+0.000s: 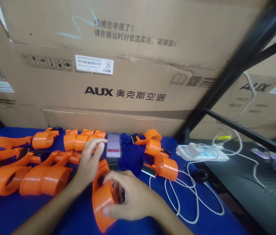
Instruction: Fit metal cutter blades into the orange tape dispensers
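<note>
My right hand (134, 195) grips an orange tape dispenser (103, 204) at the front of the blue table, thumb on the outside of its round hub and fingers curled on its far side. My left hand (91, 158) is raised just left of an upright-lying phone (113, 147), fingers stretched toward it and holding nothing. Whether a fingertip touches the phone I cannot tell. Right of the phone lies a pile of dark blue parts (133, 158). Beyond it, several orange dispensers (167, 168) are heaped, one with a toothed metal blade (149, 171).
Rows of orange dispensers (56, 181) cover the left of the blue table (79, 215). A white power strip (201, 152) and loose white cables (198, 202) lie at the right. A large cardboard box (133, 65) stands behind, beside a black metal frame (216, 85).
</note>
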Tool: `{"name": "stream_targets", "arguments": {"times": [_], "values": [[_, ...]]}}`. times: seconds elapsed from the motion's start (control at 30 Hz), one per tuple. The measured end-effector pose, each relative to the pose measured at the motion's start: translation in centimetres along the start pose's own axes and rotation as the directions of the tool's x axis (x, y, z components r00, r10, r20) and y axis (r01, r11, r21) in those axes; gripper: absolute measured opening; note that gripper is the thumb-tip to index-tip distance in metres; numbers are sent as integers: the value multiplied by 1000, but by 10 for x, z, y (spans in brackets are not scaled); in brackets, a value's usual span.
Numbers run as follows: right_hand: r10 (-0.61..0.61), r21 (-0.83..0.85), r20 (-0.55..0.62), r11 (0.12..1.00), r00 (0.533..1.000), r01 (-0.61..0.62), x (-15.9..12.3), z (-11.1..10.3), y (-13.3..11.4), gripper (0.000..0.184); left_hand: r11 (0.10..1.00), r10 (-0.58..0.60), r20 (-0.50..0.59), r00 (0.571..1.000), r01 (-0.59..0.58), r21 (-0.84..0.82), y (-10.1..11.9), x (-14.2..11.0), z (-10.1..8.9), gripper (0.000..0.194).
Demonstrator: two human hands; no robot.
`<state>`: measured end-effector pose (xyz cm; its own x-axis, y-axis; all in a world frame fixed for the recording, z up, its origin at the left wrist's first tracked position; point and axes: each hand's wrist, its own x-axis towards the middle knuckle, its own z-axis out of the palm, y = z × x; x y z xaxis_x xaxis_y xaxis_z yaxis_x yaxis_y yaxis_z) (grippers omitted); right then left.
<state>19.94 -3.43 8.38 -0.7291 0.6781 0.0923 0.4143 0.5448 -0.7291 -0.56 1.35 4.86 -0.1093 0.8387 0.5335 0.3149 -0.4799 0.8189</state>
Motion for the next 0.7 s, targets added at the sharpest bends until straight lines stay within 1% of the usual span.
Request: {"name": "stream_targets", "arguments": {"times": [0.07, 0.2, 0.27, 0.4, 0.47, 0.57, 0.6, 0.63, 0.7], "values": [[35, -4, 26, 999, 999, -35, 2, 5, -2, 59, 1000, 11, -4, 1000, -11, 7, -3, 1, 0, 25], [53, 71, 9, 996, 999, -53, 7, 20, -3, 63, 997, 63, -3, 998, -62, 55, -6, 3, -1, 18], [66, 87, -19, 994, 998, -64, 10, 28, -2, 61, 992, 95, -9, 995, -93, 85, -6, 4, -3, 16], [103, 142, -119, 986, 988, -86, 15, 41, 3, 55, 980, 152, -34, 988, -147, 131, -3, 8, -8, 13], [104, 184, -156, 980, 982, -74, 17, 46, 5, 54, 985, 146, -79, 986, -138, 105, 0, 9, -13, 13], [104, 251, -205, 967, 973, -51, 18, 51, 6, 50, 996, 85, -159, 984, -82, 26, 9, 7, -21, 14], [108, 276, -223, 960, 969, -43, 18, 51, 6, 48, 998, 69, -155, 985, -66, 20, 13, 5, -25, 15], [113, 303, -240, 952, 964, -36, 18, 51, 6, 47, 997, 65, -130, 989, -60, 41, 18, 4, -29, 16], [128, 356, -257, 934, 958, -29, 16, 50, 5, 47, 983, 89, -39, 995, -82, 164, 26, 2, -43, 19]]}}
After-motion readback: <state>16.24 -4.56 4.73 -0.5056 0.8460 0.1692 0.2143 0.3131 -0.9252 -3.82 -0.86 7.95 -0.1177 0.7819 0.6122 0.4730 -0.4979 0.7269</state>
